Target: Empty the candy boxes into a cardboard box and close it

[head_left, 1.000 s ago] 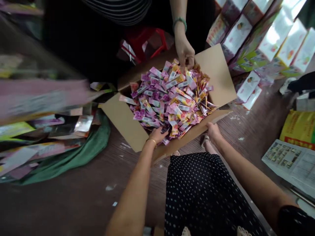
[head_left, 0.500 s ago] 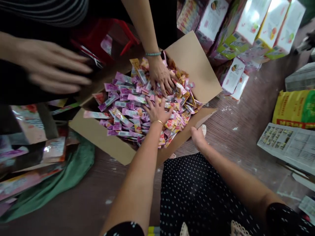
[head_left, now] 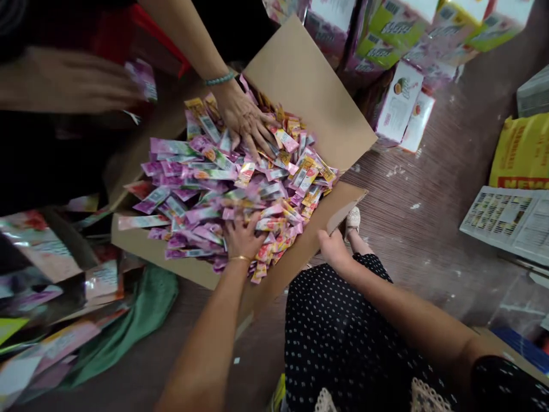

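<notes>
A cardboard box (head_left: 304, 91) with its flaps folded out is heaped with slim sachets (head_left: 201, 214), mostly purple and pink, some yellow-orange. My left hand (head_left: 242, 237) presses into the near side of the heap, fingers apart and their tips partly hidden among the sachets. With my right hand (head_left: 333, 249) I grip the edge of the near box flap (head_left: 295, 252). Across the box, a co-worker's hand (head_left: 249, 120) with a beaded bracelet lies spread on the sachets. That person's other hand (head_left: 81, 83), blurred, is at the left beside a purple packet (head_left: 143, 80).
Printed cartons (head_left: 398, 103) are stacked at the upper right. A yellow bag (head_left: 523, 151) and a newspaper (head_left: 508, 220) lie at the right. Opened packaging (head_left: 43, 246) and a green cloth (head_left: 141, 320) are at the lower left, on the wooden floor (head_left: 429, 229).
My left hand has moved toward the near side and sunk deeper into the sachets. The box appears further left in view. My right hand still holds the flap.
</notes>
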